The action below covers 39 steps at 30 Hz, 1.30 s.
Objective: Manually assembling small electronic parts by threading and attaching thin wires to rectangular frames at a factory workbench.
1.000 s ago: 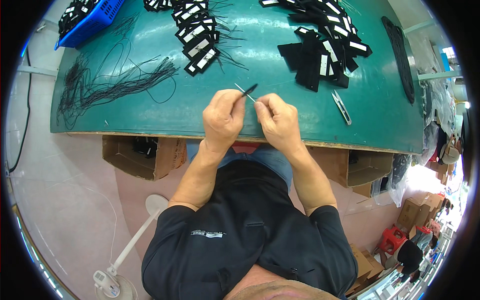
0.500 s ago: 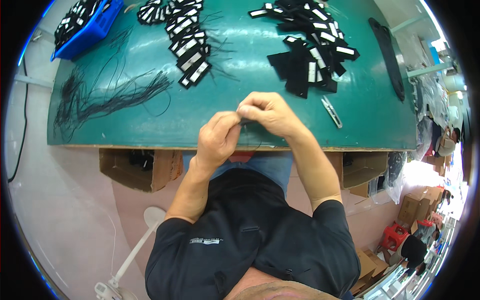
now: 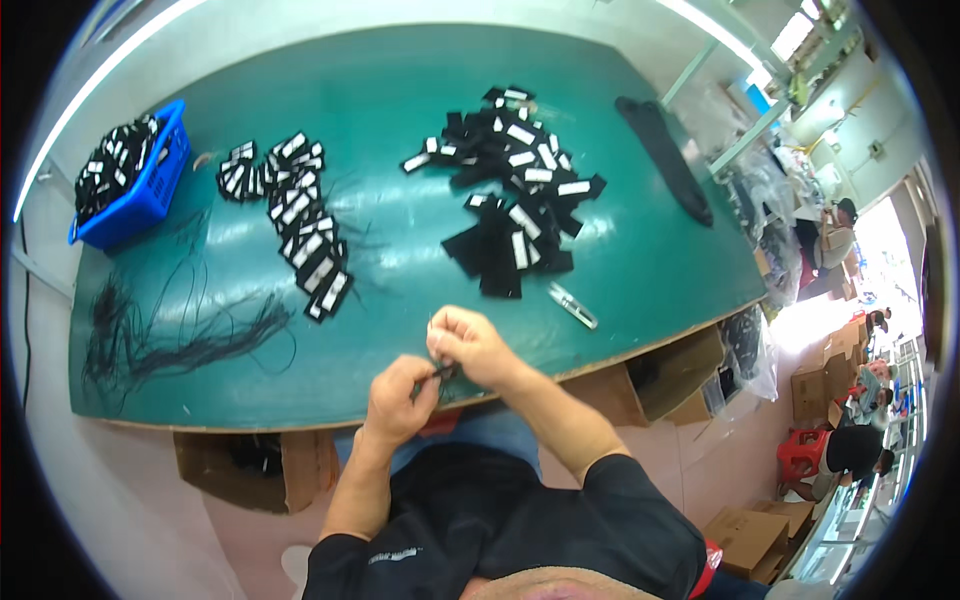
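Close together over the near edge of the green table (image 3: 390,250), my two hands are both pinched closed. My left hand (image 3: 400,400) grips a small dark piece (image 3: 445,371) that sticks out from its fingertips toward the right hand. Just above it, my right hand (image 3: 470,345) has its thumb and finger pressed together; what lies between them is too small to tell, perhaps a thin cord. Right of the hands lie thread snips (image 3: 572,305) with pale handles. Beyond them is a heap of black fabric pieces with white labels (image 3: 520,235).
A row of labelled black pieces with cords (image 3: 305,235) lies left of centre. Loose black cords (image 3: 190,340) spread at the left, below a blue basket (image 3: 155,190) of similar pieces. A long black strip (image 3: 665,160) lies far right. Cardboard boxes (image 3: 310,470) stand under the table edge.
The view has tilted up and turned, so the table sits lower and more of the room shows. My hands stay close together; the small dark piece at the left fingertips shows more clearly.
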Tool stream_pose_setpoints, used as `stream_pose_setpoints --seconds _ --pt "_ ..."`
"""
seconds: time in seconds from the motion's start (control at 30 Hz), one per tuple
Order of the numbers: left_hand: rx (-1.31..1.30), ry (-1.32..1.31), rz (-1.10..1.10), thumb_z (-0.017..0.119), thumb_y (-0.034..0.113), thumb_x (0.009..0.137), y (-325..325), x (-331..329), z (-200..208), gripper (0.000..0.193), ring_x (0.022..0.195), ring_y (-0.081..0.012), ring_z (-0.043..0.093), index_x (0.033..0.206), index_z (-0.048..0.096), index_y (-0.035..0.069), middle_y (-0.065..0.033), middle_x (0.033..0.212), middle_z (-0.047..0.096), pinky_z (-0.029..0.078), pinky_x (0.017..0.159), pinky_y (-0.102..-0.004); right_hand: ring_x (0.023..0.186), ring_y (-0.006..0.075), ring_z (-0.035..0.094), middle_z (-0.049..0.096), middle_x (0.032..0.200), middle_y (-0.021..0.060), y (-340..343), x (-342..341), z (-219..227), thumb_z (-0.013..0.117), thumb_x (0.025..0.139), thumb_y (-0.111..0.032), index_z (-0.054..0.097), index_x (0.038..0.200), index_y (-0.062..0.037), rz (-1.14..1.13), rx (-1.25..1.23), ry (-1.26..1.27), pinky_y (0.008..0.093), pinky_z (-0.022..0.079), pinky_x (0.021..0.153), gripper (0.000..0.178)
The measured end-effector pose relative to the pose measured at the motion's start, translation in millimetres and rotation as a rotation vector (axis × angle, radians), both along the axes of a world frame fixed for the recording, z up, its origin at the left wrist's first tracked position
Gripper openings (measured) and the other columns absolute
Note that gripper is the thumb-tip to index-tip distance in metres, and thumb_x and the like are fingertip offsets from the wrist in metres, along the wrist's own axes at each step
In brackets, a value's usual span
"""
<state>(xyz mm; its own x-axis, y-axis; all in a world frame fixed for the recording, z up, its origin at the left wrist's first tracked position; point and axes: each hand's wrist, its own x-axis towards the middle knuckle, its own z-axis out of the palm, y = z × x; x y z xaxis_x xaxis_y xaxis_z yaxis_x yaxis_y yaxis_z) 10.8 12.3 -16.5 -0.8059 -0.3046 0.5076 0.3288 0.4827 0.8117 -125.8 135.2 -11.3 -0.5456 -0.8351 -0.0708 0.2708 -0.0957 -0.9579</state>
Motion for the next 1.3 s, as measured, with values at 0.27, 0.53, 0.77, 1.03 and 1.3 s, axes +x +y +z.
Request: stream_pose_setpoints --seconds 0.27,0.53,0.77,1.03,1.3 --pt "-0.027 0.021 -0.219 0.069 -0.006 0.081 1 8 5 0.014 0.069 -0.0185 0.061 0.092 0.065 0.002 -0.0080 0.085 0.065 0.049 0.061 -0.0287 0.066 0.0098 0.054 0.059 0.080 0.0034 4 5 -1 0.054 0.105 -0.013 0.054 0.094 -0.0060 -0.222 -0.098 -0.012 0.0249 0.048 0.063 0.013" --pt "0.422 -0.079 -0.276 0.061 -0.005 0.093 -30 8 -11 0.015 0.075 -0.0117 0.059 0.107 0.061 0.000 -0.0077 0.097 0.063 0.049 0.067 -0.0262 0.054 0.0171 0.054 0.056 0.080 0.0053 -28 -20 39 0.050 0.109 -0.030 0.046 0.098 -0.0115 -0.243 -0.324 -0.336 0.0373 0.058 0.054 0.021" --pt "0.719 -0.095 -0.348 0.060 -0.003 0.096 -36 11 -14 0.013 0.074 -0.0111 0.059 0.108 0.058 -0.001 -0.0091 0.100 0.062 0.049 0.067 -0.0235 0.051 0.0081 0.033 0.048 0.075 0.0013 -51 -38 39 0.051 0.109 -0.030 0.048 0.094 -0.0121 -0.248 -0.344 -0.333 0.0238 0.031 0.044 0.023" --pt "0.911 -0.057 -0.404 0.062 -0.003 0.096 -37 24 -20 0.012 0.077 -0.0064 0.059 0.108 0.059 0.001 -0.0030 0.097 0.063 0.051 0.069 -0.0220 0.051 0.0070 0.031 0.047 0.072 0.0004 -52 -59 15 0.049 0.110 -0.023 0.051 0.097 -0.0114 -0.440 -0.279 -0.108 0.0231 0.027 0.044 0.018" --pt "0.899 -0.113 -0.408 0.063 -0.002 0.094 -38 30 -28 0.014 0.076 -0.0111 0.060 0.107 0.058 0.001 -0.0087 0.104 0.061 0.051 0.067 -0.0238 0.051 0.0066 0.032 0.047 0.071 0.0007 -44 -75 9 0.046 0.111 -0.022 0.051 0.097 -0.0098 -0.506 -0.242 0.061 0.0225 0.028 0.044 0.018"
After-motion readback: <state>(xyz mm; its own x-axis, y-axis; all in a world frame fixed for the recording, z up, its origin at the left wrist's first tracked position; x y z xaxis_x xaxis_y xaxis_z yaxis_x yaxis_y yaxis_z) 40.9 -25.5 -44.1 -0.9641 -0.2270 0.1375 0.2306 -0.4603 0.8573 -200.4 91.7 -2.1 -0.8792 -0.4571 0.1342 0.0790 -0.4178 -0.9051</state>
